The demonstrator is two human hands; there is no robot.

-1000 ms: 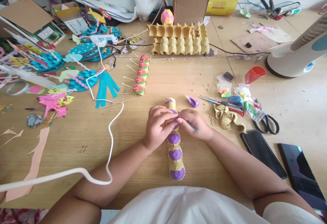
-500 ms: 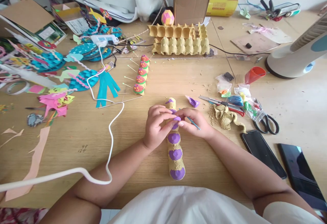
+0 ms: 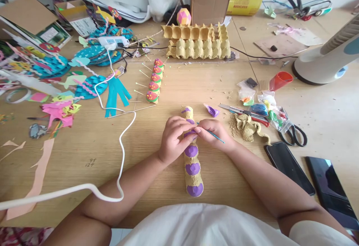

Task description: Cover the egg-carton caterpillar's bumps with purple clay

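Observation:
A tan egg-carton strip [image 3: 192,160] with purple patches on its bumps lies lengthwise before me. Over its upper part, my left hand [image 3: 176,136] is closed in a pinch, its fingertips meeting those of the other hand; what it pinches is too small to make out. My right hand [image 3: 213,134] is closed on a thin blue stick [image 3: 215,136], which slants down to the right. Beyond my right hand sits an opened packet of purple clay [image 3: 212,110]. Fingers hide part of the strip's upper bumps.
A finished-looking row of red and green bumps [image 3: 154,82] stands ahead, left. Egg cartons [image 3: 202,49] are at the back. A knife [image 3: 244,114], scissors [image 3: 294,135], phones [image 3: 290,169] and a red cup [image 3: 281,81] lie right. A white cable [image 3: 122,156] crosses the left side.
The purple piece seen between my fingertips is now mostly hidden. My right hand has shifted slightly, and the blue stick shows further out to the lower right.

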